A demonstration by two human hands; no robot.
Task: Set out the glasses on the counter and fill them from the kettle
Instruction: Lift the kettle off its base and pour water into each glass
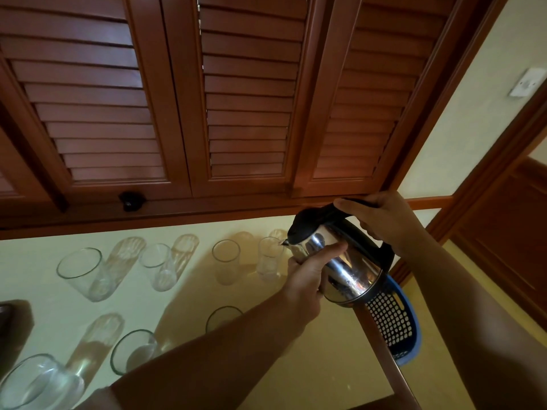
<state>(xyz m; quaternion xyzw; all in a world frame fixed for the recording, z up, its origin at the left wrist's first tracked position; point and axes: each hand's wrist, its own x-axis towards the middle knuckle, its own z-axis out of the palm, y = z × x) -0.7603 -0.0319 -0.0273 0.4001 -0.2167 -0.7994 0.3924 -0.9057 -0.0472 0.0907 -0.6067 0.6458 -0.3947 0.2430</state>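
A steel kettle [343, 270] with a black lid and handle hangs tilted to the left, its spout at the rim of the back-right glass [270, 258]. My right hand [384, 220] grips the black handle from above. My left hand [307, 273] rests against the kettle's steel side, fingers wrapped on the body. Several clear glasses stand upright on the pale counter [325, 350]: a back row with one at far left [83, 273], another [158, 266] and one [226, 258] beside the spout's glass, and a front row [133, 350] partly hidden by my left forearm.
Brown louvred cupboard doors [248, 93] hang above the counter. A blue perforated basket [393, 324] sits past the counter's right wooden edge, below the kettle. A dark object [11, 324] lies at the left edge. A wooden door frame stands at far right.
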